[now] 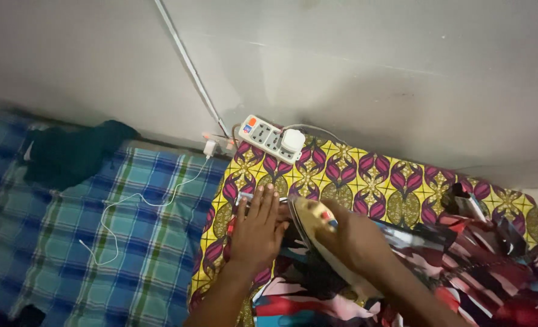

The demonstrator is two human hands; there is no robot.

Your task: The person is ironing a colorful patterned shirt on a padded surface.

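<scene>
Two forearms enter from the bottom edge: right hand (351, 239), grip clamped on one iron (313, 217), whose handle and rear it hides; only the gold-cream nose shows. Left hand (258, 227), fingers spread flat, presses one multicoloured garment (426, 266), partly blurred, just left of the iron. Beyond lie one patterned yellow cloth (366, 175) and one white power strip (272, 138).

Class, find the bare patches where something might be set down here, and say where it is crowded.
Free: the blue checked cloth between the dark green garment and the yellow patterned cloth, crossed only by a thin white cable. Crowded: around the iron, both hands, and the power strip.
</scene>
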